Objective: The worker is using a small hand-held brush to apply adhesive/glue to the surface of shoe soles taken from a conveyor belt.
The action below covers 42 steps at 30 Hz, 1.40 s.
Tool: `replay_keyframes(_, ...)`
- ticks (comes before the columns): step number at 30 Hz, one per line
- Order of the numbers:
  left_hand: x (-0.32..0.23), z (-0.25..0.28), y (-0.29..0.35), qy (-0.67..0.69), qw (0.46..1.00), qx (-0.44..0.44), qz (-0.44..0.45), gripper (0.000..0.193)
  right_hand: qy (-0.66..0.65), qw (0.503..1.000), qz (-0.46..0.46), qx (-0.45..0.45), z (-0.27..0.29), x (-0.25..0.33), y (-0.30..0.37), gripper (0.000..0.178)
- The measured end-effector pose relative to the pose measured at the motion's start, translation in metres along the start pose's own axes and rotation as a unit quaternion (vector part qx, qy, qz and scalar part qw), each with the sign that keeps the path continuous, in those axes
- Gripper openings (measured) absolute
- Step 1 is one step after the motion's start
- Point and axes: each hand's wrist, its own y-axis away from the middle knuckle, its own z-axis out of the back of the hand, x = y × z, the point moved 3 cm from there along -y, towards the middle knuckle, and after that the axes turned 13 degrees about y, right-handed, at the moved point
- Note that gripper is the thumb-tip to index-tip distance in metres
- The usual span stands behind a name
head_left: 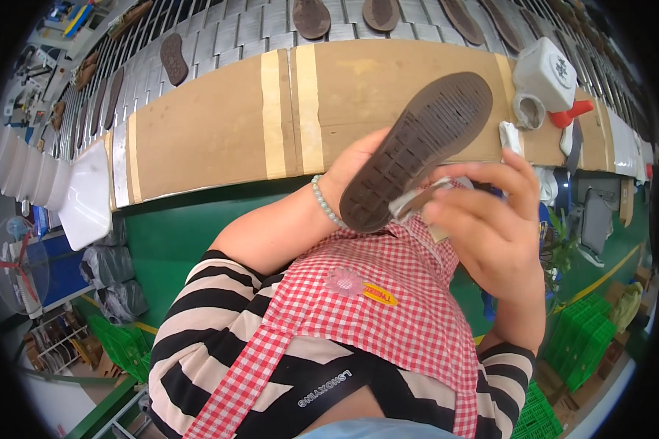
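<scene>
In my left hand is a dark brown shoe sole, held by its left side. It is tilted over the bench edge, its wider end up and to the right. The face toward me has square hollows in the lower part and fine ribs in the wider part. My right hand is closed on a small, pale grey, flat-ended piece, whose exact kind I cannot make out. That piece is close against the sole's lower right edge. The fingers behind the sole are hidden.
A cardboard-covered bench runs ahead, with a roller conveyor carrying several soles beyond it. On its right stand a white plastic jug, a small cup and a red-handled object. Green crates are at the lower right.
</scene>
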Motion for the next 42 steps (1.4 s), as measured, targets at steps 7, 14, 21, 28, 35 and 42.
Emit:
replay_keyframes(7, -0.007, -0.005, -0.004, -0.016, 0.996, 0.05, -0.075, 0.055, -0.185, 0.946, -0.239, -0.113, -0.029, 0.004, 0.023, 0.045)
replay_keyframes(14, -0.01, 0.001, -0.003, -0.01, 0.997, 0.075, -0.025, 0.059, -0.145, 0.941, -0.281, -0.124, -0.034, 0.006, 0.024, 0.047)
replay_keyframes(21, 0.001, -0.004, -0.004, -0.034, 0.996, 0.059, -0.062, 0.055, -0.116, 0.954, -0.244, -0.132, -0.037, -0.002, 0.024, 0.046)
replay_keyframes(28, 0.0, -0.006, -0.001, -0.077, 0.991, 0.107, -0.017, 0.052, -0.098, 0.954, -0.244, -0.147, -0.035, -0.008, 0.021, 0.044)
replay_keyframes(35, -0.003, 0.004, -0.001, -0.048, 0.994, 0.08, -0.049, 0.052, -0.057, 0.946, -0.278, -0.158, -0.031, -0.024, 0.02, 0.038)
replay_keyframes(42, 0.001, 0.0, 0.0, -0.078, 0.996, 0.038, -0.036, 0.052, -0.029, 0.936, -0.307, -0.169, -0.021, -0.042, 0.021, 0.038)
